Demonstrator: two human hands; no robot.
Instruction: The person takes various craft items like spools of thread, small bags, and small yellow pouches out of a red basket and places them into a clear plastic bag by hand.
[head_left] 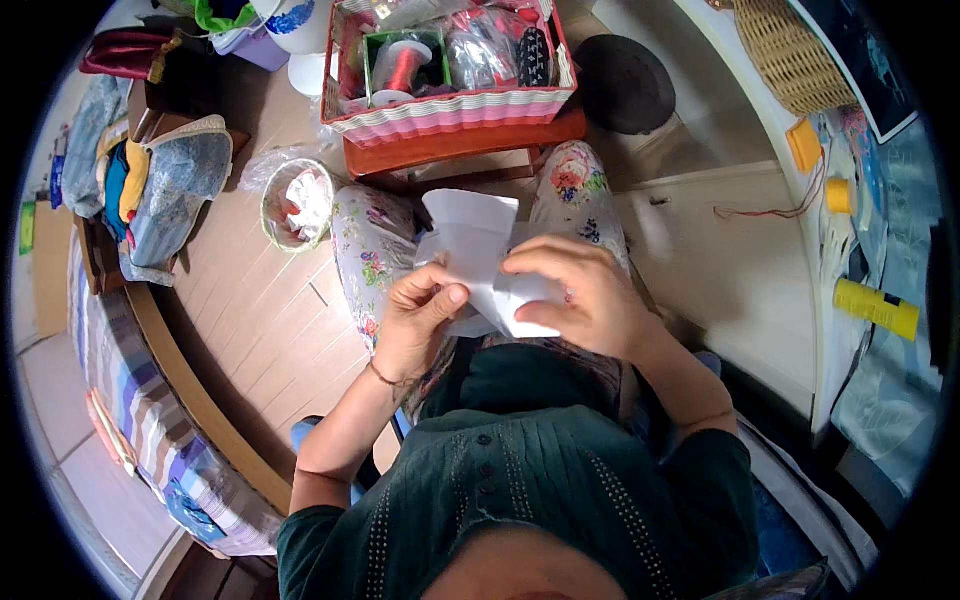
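Observation:
Above my lap I hold a folded sheet of white paper (475, 235), its upper flap standing up and another flap bent out to the right. My left hand (415, 315) pinches its left side between thumb and fingers. My right hand (585, 295) curves round the right flap, with the thumb on the lower part and the fingers at the upper part of it. Beneath the paper lies some clear or whitish wrapping (470, 322), mostly covered, on my flowered trousers (375, 235).
Ahead, a pink and white basket (450, 120) with a spool of red wire (402, 68) and plastic bags stands on a wooden stool (440, 155). A small waste bin (268, 215) is on the left floor. At right, a table holds a yellow tube (877, 308) and a wicker basket (790, 60).

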